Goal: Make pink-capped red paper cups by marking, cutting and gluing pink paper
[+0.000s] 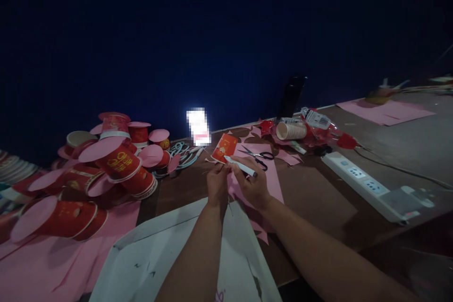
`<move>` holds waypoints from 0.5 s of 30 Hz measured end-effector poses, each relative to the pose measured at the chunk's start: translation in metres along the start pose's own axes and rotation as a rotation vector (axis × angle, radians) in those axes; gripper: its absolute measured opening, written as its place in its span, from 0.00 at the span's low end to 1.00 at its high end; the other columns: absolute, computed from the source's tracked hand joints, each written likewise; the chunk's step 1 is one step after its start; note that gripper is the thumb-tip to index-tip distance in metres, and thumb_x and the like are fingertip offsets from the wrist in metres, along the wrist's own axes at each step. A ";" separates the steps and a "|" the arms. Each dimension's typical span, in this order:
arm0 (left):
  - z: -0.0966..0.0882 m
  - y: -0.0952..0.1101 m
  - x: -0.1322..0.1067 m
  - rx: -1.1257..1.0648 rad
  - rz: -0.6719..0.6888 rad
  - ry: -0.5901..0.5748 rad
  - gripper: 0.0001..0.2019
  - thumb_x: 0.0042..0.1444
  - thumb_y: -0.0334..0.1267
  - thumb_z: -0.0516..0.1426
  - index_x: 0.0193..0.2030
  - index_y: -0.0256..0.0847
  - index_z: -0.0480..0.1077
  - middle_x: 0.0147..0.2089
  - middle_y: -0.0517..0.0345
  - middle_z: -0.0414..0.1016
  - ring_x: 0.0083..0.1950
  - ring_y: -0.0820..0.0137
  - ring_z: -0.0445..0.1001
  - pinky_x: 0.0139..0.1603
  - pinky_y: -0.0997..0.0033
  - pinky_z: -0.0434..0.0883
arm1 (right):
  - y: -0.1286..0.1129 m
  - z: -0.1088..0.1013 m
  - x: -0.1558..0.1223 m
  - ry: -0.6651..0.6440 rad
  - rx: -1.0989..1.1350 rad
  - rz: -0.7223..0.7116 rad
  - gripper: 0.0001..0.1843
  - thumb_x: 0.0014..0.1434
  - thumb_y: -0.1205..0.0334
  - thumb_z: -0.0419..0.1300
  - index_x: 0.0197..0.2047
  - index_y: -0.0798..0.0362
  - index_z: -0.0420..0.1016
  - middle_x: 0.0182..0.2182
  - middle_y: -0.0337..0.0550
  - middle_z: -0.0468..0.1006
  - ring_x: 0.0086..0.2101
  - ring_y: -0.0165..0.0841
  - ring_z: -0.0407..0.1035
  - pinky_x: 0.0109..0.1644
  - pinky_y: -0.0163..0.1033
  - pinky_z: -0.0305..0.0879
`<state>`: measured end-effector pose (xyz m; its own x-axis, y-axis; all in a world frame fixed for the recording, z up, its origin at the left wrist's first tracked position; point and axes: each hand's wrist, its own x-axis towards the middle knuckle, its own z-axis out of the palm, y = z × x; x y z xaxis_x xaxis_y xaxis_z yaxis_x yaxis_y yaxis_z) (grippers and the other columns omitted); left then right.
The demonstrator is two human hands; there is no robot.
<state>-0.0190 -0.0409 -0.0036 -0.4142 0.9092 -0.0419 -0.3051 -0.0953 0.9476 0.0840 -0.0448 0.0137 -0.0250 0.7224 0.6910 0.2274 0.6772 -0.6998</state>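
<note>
My left hand [217, 183] is closed at the near edge of a red paper cup [225, 146] with gold print; I cannot tell whether the cup is whole or flattened. In my right hand [252, 188] is a white marker-like pen [243, 166] with a dark end, slanted with its far tip at the cup's near right edge. Just beyond that hand lie black scissors [256, 154], blades apart, on a pink paper sheet [272, 174]. The fingertips of both hands nearly meet and partly hide the cup's lower edge.
Red paper cups [122, 165] with pink discs crowd the left, above pink paper [116, 226]. A white board [159, 255] lies under my forearms. Pale cable [187, 158], a bright pixelated patch, stacked cups [292, 131], a plastic bottle [316, 119] and a power strip [357, 181] surround the workspace.
</note>
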 end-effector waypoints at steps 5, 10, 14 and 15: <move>-0.001 -0.001 0.000 0.023 0.016 0.000 0.08 0.43 0.38 0.62 0.28 0.35 0.77 0.27 0.60 0.74 0.31 0.73 0.69 0.37 0.73 0.65 | 0.000 0.001 -0.001 0.009 0.011 0.001 0.12 0.61 0.65 0.57 0.48 0.49 0.76 0.40 0.44 0.79 0.42 0.34 0.72 0.49 0.42 0.68; -0.004 -0.005 0.003 0.101 0.043 0.001 0.08 0.44 0.38 0.61 0.28 0.35 0.77 0.27 0.60 0.74 0.30 0.73 0.67 0.37 0.73 0.64 | 0.000 0.001 -0.001 0.008 0.018 0.007 0.12 0.61 0.64 0.57 0.48 0.49 0.76 0.40 0.44 0.79 0.41 0.34 0.72 0.49 0.42 0.68; -0.006 -0.007 0.004 0.136 0.060 0.011 0.07 0.45 0.38 0.61 0.26 0.36 0.76 0.24 0.62 0.71 0.29 0.73 0.66 0.35 0.73 0.63 | -0.001 0.000 -0.001 0.001 0.001 0.025 0.12 0.62 0.63 0.57 0.47 0.49 0.77 0.40 0.45 0.79 0.42 0.35 0.72 0.50 0.43 0.68; -0.006 -0.007 0.004 0.143 0.071 0.012 0.07 0.45 0.39 0.61 0.25 0.36 0.75 0.24 0.62 0.71 0.30 0.73 0.66 0.36 0.73 0.63 | -0.001 0.000 -0.001 0.002 -0.002 0.027 0.12 0.62 0.62 0.57 0.47 0.49 0.77 0.40 0.45 0.79 0.42 0.35 0.72 0.50 0.43 0.68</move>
<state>-0.0237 -0.0389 -0.0118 -0.4408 0.8973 0.0239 -0.1495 -0.0997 0.9837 0.0841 -0.0464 0.0138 -0.0170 0.7400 0.6724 0.2296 0.6574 -0.7177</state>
